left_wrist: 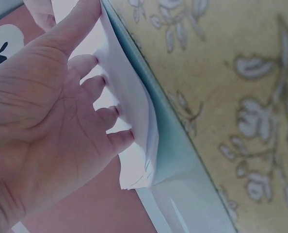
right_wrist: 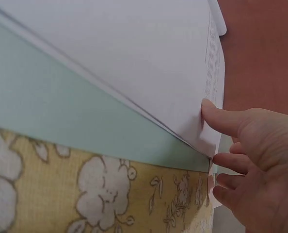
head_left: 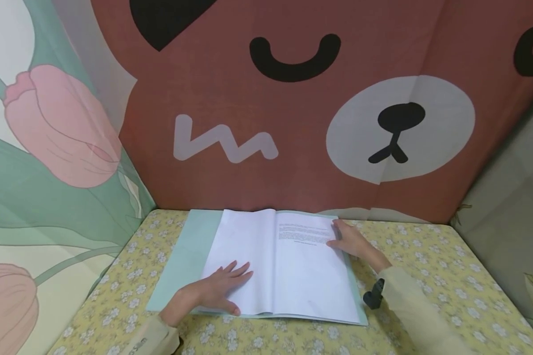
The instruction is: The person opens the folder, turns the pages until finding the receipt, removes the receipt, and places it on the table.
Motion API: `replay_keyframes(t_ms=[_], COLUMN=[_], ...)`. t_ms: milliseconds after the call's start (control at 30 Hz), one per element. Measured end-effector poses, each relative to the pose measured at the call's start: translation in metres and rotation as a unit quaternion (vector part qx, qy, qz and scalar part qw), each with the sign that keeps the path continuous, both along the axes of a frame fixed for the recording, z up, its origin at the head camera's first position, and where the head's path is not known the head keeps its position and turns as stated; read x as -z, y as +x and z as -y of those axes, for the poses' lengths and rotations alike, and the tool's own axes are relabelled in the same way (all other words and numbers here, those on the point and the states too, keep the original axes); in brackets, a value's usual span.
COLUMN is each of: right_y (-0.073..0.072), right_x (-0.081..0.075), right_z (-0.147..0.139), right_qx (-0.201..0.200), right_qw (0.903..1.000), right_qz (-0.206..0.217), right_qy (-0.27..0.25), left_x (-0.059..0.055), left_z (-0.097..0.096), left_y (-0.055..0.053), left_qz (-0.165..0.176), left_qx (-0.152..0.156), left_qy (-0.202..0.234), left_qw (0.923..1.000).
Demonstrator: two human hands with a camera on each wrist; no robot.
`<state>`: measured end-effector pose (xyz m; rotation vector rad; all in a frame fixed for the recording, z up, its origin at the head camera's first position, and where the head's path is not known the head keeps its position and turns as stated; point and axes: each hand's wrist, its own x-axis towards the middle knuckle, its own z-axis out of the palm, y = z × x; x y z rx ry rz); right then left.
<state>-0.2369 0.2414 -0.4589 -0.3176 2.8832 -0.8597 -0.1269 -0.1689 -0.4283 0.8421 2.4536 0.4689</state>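
A light green folder (head_left: 191,256) lies spread on the table with white sheets inside. My left hand (head_left: 219,288) rests on the left page (head_left: 248,236), fingers spread; in the left wrist view its fingertips (left_wrist: 120,141) press the white paper (left_wrist: 134,97). At the upper right corner of the right page (head_left: 313,281), which carries a short printed text (head_left: 304,231), is my right hand (head_left: 355,240). In the right wrist view its thumb touches the sheet (right_wrist: 134,58) and the index fingertip meets the corner, with a gap between them. The undersides of the sheets are hidden.
A yellow floral cloth (head_left: 448,286) covers the table. Behind stands a brown hanging with a bear's face (head_left: 293,108); a tulip-printed cloth (head_left: 66,128) hangs at the left. A dark heart-shaped thing (head_left: 373,295) sits by the right sleeve (head_left: 419,313).
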Motion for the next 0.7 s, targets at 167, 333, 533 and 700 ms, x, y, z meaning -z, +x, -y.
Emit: replay_keyframes(t_ms=[167, 333, 533, 700], right_y=[-0.0025, 0.0000, 0.0011, 0.0012], right_x=[0.0010, 0.0014, -0.0006, 0.0008], right_z=[-0.0008, -0.0018, 0.0007, 0.0022], right_qx=[-0.009, -0.013, -0.010, 0.001], right_qw=[0.9997, 0.9996, 0.9997, 0.9999], right_qz=[0.012, 0.011, -0.001, 0.000], right_qy=[0.017, 0.022, 0.021, 0.017], left_x=[0.0014, 0.0021, 0.0014, 0.0001], left_z=[0.0011, 0.0013, 0.0000, -0.0018], left_y=[-0.0015, -0.0012, -0.0001, 0.0002], left_qz=[0.006, 0.009, 0.014, 0.016], left_qx=[-0.002, -0.003, -0.010, -0.010], left_qy=[0.004, 0.006, 0.010, 0.010], left_qw=[1.0000, 0.9999, 0.9998, 0.9998])
